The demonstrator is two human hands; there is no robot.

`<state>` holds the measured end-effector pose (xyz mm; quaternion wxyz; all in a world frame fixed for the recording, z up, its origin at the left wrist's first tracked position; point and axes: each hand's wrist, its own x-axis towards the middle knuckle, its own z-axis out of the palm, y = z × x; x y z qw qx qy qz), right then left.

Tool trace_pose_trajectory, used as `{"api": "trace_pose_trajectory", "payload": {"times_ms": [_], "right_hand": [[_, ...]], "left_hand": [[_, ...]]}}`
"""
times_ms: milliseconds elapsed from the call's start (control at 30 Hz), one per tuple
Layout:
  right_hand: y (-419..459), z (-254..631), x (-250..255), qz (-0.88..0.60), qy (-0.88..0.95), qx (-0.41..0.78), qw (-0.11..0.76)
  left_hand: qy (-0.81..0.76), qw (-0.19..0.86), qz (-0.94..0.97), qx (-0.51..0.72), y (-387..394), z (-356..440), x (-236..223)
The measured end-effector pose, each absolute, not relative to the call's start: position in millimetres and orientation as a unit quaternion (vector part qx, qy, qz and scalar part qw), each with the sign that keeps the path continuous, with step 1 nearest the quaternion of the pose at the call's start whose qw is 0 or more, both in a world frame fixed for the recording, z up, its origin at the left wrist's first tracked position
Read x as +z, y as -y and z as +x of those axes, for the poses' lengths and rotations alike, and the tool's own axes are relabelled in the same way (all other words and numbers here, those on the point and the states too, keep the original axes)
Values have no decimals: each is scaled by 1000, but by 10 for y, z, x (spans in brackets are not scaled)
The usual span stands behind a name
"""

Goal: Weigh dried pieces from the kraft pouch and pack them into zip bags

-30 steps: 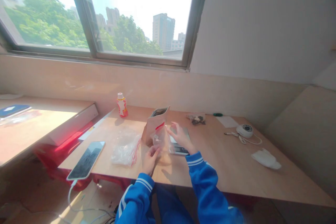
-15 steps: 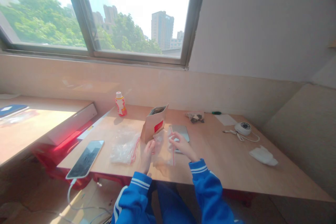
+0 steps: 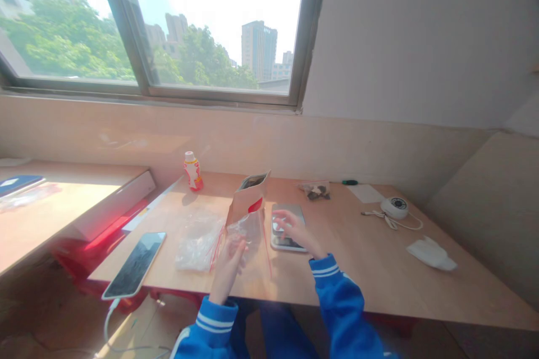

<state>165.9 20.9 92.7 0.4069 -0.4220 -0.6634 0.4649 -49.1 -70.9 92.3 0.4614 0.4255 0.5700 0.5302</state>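
My left hand point(image 3: 227, 267) grips a transparent zip bag with red seal strips point(image 3: 248, 230), which hangs in front of a kraft paper pouch with a red label point(image 3: 246, 205). The pouch stands upright on the wooden table point(image 3: 370, 258), its top open. My right hand point(image 3: 297, 230) is apart from the bag, fingers spread, resting on or just above a flat silver device point(image 3: 287, 228), perhaps a phone or small scale. Part of the device is hidden under those fingers.
A second plastic bag with red strips point(image 3: 197, 242) lies left of my hands, beside a smartphone point(image 3: 135, 263) with a cable. Farther back stand a small bottle point(image 3: 192, 171) and a bag of dark pieces point(image 3: 315, 192). A round white device point(image 3: 394, 207) and white cloth point(image 3: 432, 253) lie right.
My right hand has let go of the zip bag's edge and moved right onto the silver device. My left hand now holds the bag alone, nearer the paper pouch.
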Motion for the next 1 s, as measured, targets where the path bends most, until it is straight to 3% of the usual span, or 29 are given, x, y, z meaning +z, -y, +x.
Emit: {"api": "trace_pose_trajectory", "payload": {"times_ms": [100,200,367,467,567,767,867,1000], "right_hand": [[-708,2011,782,-496,660,252,504],[-1164,2320,559,-618,657,110,417],[-1550,2502,154,-702,668,43,244],[-1628,2524,-20,-715,664,33,217],[-1654,2559,-100,-723,654,39,220],[-1566,2690,54,-702,619,53,348],[-1268,2764,317,-669,578,36,466],[-458,2626,791,-604,547,5,579]], "left_hand": [[-607,408,410,544,791,-804,970],[-652,326,410,548,724,-1248,1027],[-733,161,472,462,339,-1855,909],[-745,-20,510,430,233,-1958,781],[-719,-82,587,363,313,-1847,667],[-732,-91,628,251,472,-1427,482],[-712,-75,622,317,468,-1207,529],[-603,94,646,458,559,-730,721]]}}
